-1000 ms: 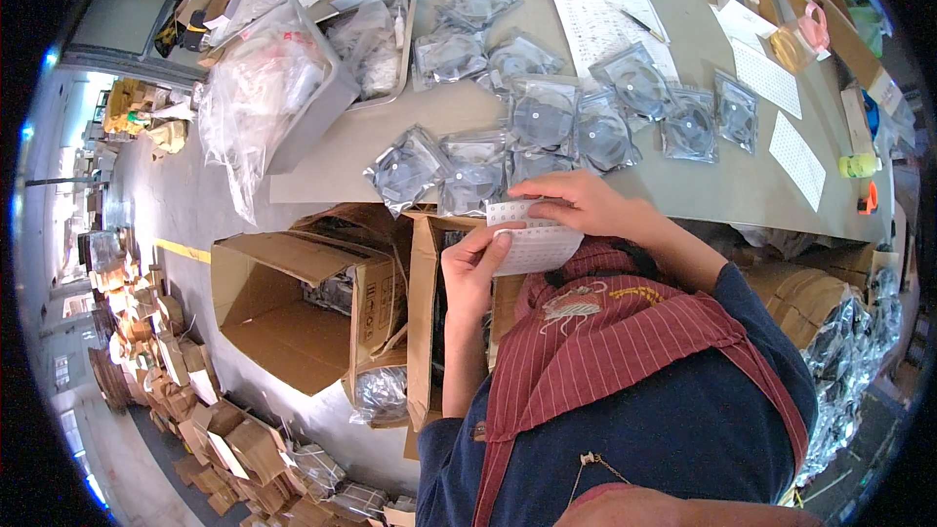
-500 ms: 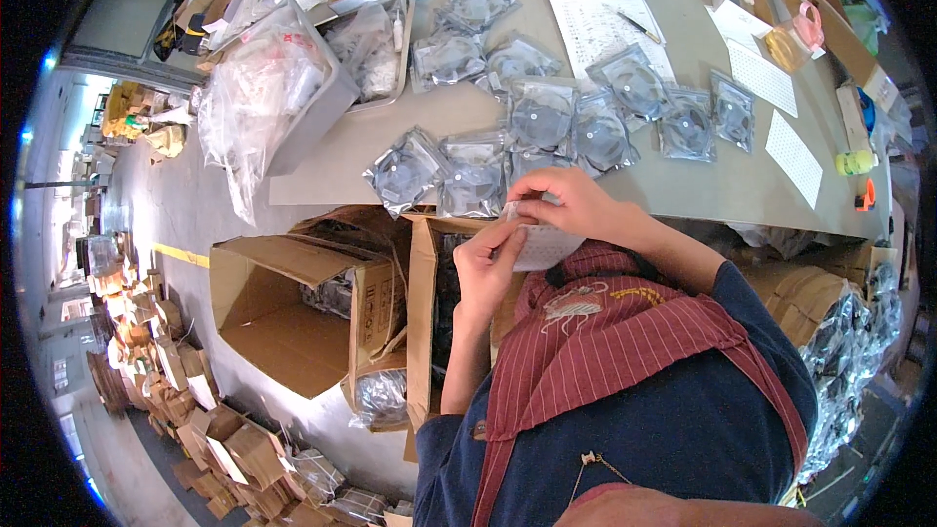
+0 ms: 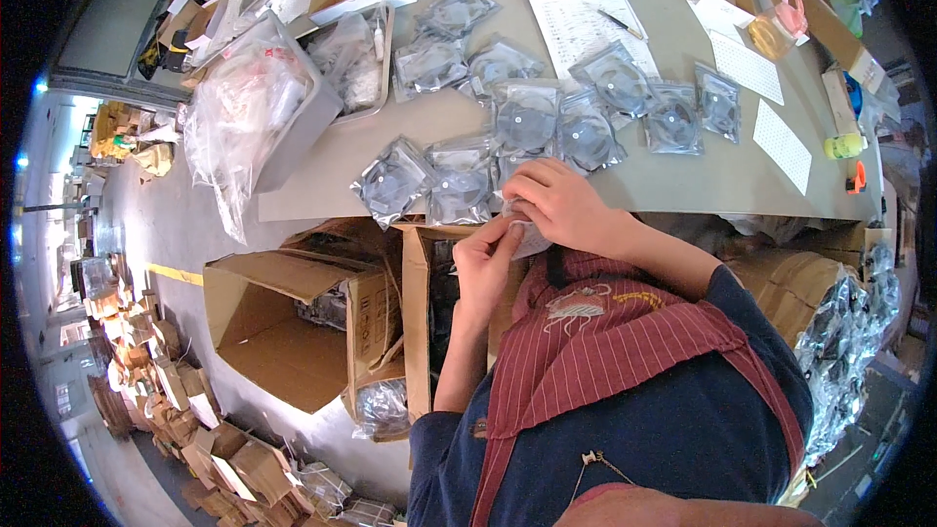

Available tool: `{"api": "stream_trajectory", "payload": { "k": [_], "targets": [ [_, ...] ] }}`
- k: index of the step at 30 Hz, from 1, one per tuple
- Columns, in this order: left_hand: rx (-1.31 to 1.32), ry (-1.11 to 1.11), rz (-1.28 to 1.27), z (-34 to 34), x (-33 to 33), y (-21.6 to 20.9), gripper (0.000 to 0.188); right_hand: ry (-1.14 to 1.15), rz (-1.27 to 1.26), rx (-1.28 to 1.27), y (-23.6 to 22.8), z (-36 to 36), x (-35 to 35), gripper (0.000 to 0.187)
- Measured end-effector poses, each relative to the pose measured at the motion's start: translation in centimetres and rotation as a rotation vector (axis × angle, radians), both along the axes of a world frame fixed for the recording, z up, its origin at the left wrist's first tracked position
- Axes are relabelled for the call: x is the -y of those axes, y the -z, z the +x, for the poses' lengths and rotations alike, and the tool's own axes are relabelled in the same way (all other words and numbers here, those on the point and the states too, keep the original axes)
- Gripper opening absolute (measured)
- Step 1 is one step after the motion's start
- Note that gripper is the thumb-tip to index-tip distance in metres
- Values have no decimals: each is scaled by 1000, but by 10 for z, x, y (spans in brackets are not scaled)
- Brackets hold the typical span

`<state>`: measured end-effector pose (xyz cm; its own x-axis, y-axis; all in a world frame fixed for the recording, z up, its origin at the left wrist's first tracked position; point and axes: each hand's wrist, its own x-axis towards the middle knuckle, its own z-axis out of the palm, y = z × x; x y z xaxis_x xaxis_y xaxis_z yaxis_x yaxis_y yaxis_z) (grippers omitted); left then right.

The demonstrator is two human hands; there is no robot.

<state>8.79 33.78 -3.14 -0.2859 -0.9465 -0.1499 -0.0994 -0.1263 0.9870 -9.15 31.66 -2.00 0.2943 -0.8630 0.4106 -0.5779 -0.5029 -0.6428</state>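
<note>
Here both the left hand (image 3: pixel 485 252) and right hand (image 3: pixel 561 203) pinch a small white sheet (image 3: pixel 528 236) at the table's (image 3: pixel 683 181) near edge, best peeled slowly, fingertips close together.

A second ago the white label sheet (image 3: pixel 529 237) lay spread wide between both hands. Now the right hand (image 3: pixel 566 207) has closed over it and the left hand (image 3: pixel 485 259) has risen to meet it, leaving only a small corner showing.
</note>
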Motion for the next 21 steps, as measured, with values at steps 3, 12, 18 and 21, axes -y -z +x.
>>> {"api": "stream_trajectory", "payload": {
  "k": [3,12,18,21],
  "targets": [
    [-10,-11,38,-6,3,1,21,28,-91,-56,3,-3,3,21],
    [-164,-76,296,-4,18,10,23,-113,-118,-99,18,-13,32,18],
    [-170,-225,366,-6,34,17,24,-143,466,430,26,-39,128,12],
    [-154,-229,388,-13,47,23,24,-35,742,502,62,-69,205,16]
  ]
}}
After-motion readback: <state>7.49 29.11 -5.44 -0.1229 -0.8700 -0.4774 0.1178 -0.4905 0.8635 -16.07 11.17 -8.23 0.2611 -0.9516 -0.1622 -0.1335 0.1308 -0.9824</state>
